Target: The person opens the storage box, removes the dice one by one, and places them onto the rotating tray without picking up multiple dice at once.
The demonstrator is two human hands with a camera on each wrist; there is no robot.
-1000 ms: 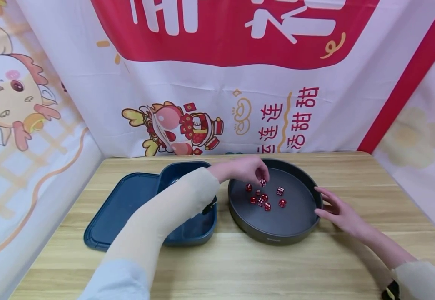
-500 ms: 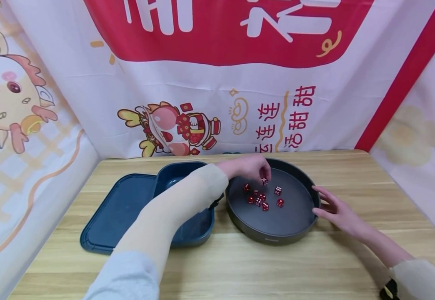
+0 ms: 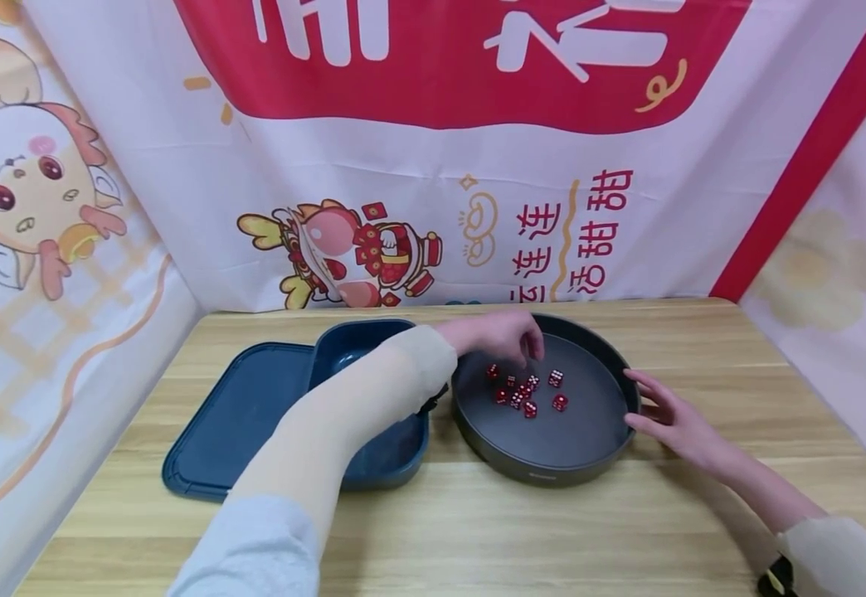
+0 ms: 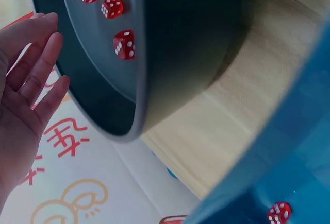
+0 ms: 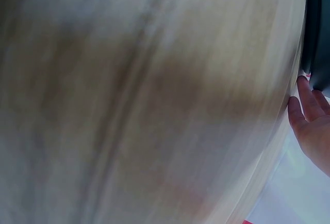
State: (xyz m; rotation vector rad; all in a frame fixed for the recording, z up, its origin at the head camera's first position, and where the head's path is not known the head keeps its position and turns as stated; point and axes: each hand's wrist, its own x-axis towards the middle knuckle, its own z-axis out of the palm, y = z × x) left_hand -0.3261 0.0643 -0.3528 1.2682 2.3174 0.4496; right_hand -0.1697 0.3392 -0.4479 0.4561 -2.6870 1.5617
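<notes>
Red dice [image 3: 526, 394] lie in a loose cluster on the floor of a round dark tray [image 3: 545, 477], which stands on the wooden desk [image 3: 478, 531] right of the middle. The left hand [image 3: 503, 336] reaches across over the tray's far left part, its fingers bent downward with the tips just above the cluster; in the head view I cannot tell whether they touch or pinch a die, while the left wrist view shows the fingers [image 4: 31, 74] straight and relaxed beside the tray's rim with nothing in them. The right hand [image 3: 672, 419] rests on the desk at the tray's right side, fingers stretched out and touching its outer wall, holding nothing. Just left of the tray, touching or nearly so, stands a dark blue box [image 3: 384, 464] with its lid [image 3: 235, 414] lying open flat to the left. One more red die [image 4: 279, 213] lies inside that box. A banner with red characters and cartoon figures hangs behind the desk.
</notes>
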